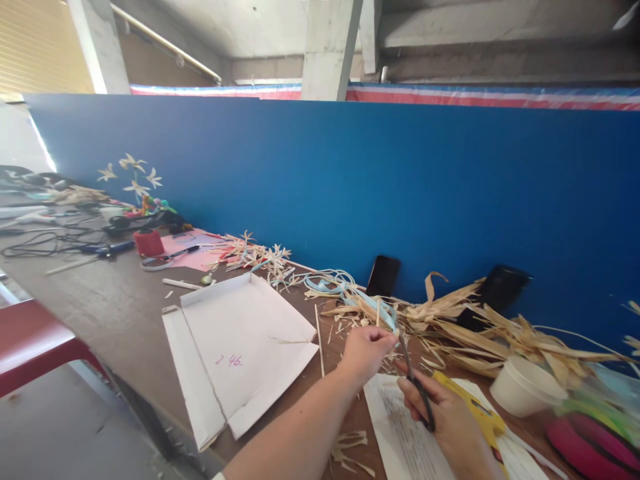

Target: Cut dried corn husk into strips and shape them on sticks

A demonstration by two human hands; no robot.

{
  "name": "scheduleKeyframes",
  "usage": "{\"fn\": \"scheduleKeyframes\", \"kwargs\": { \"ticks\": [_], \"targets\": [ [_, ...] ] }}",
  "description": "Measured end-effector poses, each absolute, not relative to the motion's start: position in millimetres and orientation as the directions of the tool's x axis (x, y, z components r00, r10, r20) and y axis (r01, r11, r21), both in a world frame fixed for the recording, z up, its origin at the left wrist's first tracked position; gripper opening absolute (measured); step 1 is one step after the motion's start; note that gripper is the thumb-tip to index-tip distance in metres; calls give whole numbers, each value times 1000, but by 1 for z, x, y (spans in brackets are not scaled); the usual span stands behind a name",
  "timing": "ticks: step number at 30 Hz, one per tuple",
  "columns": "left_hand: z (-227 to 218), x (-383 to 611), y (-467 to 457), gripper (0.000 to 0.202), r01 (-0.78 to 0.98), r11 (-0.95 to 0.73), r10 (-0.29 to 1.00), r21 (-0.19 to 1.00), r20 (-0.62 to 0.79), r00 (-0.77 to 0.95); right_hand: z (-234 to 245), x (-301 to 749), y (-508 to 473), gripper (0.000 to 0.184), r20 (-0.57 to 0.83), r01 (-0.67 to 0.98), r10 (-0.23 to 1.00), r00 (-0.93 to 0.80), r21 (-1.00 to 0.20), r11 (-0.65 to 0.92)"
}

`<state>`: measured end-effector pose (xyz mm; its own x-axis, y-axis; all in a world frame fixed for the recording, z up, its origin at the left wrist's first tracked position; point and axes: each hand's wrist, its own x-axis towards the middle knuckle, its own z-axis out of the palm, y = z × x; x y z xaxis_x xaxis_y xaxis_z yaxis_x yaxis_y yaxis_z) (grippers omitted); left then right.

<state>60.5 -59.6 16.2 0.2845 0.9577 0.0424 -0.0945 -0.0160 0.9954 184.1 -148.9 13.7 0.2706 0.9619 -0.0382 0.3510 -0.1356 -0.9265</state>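
My left hand (367,349) is pinched shut on a thin light-blue strip (385,319) near a pile of dried husk leaves (480,330). My right hand (445,417) grips black-handled scissors (414,380), whose blades point up toward the strip just right of my left fingers. Both hands hover over a printed paper sheet (400,433) on the brown table (115,313).
A flattened white cardboard box (240,347) lies left of my hands. A white cup (525,387), yellow tool (475,410) and pink object (590,447) sit at right. Two dark phones (383,275) lean on the blue partition (350,187). Husk flowers (133,175), cables and a red spool (149,242) are far left; a red stool (35,340) stands below.
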Motion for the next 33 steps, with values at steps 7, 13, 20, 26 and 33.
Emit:
{"fn": "scheduleKeyframes", "kwargs": {
  "ticks": [7,13,20,26,33],
  "targets": [
    [18,61,-60,21,-106,-22,958,994,51,282,22,179,-151,41,-19,368,965,262,-922,-118],
    [21,60,-62,21,-101,-36,957,994,63,282,17,181,-149,43,-12,381,965,261,-918,-114],
    [19,60,-61,21,-86,-29,958,996,52,282,13,181,-149,44,-15,357,967,253,-928,-108],
    [15,62,-60,22,-111,-22,958,994,53,282,11,183,-148,42,-8,357,965,263,-928,-105],
    [13,62,-60,22,-108,-60,947,992,91,308,6,190,-145,51,-12,269,937,349,-957,-112]
  ]
}}
